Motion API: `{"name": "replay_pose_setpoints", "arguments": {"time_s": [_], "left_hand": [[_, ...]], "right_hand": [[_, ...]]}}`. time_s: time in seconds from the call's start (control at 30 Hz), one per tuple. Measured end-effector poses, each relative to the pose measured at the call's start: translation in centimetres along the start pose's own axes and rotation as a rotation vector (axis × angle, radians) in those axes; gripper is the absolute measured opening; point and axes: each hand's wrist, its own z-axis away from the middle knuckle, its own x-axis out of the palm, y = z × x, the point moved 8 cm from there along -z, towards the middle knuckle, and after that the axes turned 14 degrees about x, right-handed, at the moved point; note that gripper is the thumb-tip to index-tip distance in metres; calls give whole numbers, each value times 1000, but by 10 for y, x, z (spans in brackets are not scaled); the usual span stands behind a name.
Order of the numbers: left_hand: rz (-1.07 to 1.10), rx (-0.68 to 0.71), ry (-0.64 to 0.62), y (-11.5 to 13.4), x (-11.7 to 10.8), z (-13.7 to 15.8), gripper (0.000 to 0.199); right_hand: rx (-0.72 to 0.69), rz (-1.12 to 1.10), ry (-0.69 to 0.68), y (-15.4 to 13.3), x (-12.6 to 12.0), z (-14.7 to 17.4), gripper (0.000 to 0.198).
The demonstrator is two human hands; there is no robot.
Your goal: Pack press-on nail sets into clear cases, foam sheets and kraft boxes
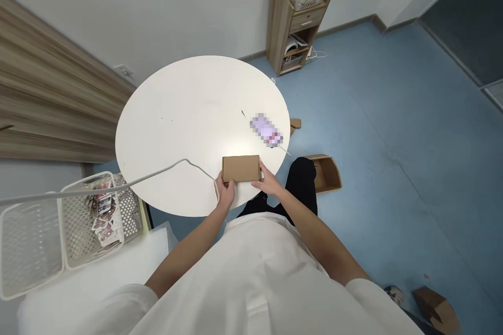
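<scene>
A small brown cardboard box (241, 168) is held between my two hands at the near edge of the round white table (184, 99). Its lid side faces up and looks closed. My left hand (225, 192) grips the box's left near corner, thumb toward the front. At the right end, my right hand (269, 181) has its fingers against the box's side. The undersides of the fingers and of the box are hidden. A grey cable (157, 171) crosses the view from the left and ends close to my left hand.
A blurred-out purple phone-shaped thing (266, 130) lies on the table's right side. White baskets (65, 225), one with cards, stand at the left. An open cardboard box (328, 174) sits on the floor beside my leg. A wooden cabinet (281, 31) stands against the wall.
</scene>
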Motion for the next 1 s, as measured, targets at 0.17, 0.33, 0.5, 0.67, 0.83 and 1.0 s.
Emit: {"name": "replay_pose_setpoints", "arguments": {"time_s": [0.17,0.33,0.5,0.67,0.83,1.0], "left_hand": [[33,19,72,0,1,0,44],[44,-7,129,7,0,5,49],[91,200,17,54,33,3,58],[177,439,-326,118,129,11,63],[111,455,-750,139,245,30,74],[8,468,-1018,146,335,43,85]], "right_hand": [[-37,2,9,3,1,-3,99],[-75,2,35,-5,-8,4,95],[-125,25,336,-3,-66,39,85],[-87,-89,795,44,-158,93,68],[181,-237,934,132,-218,111,61],[263,-333,926,203,-251,104,71]]}}
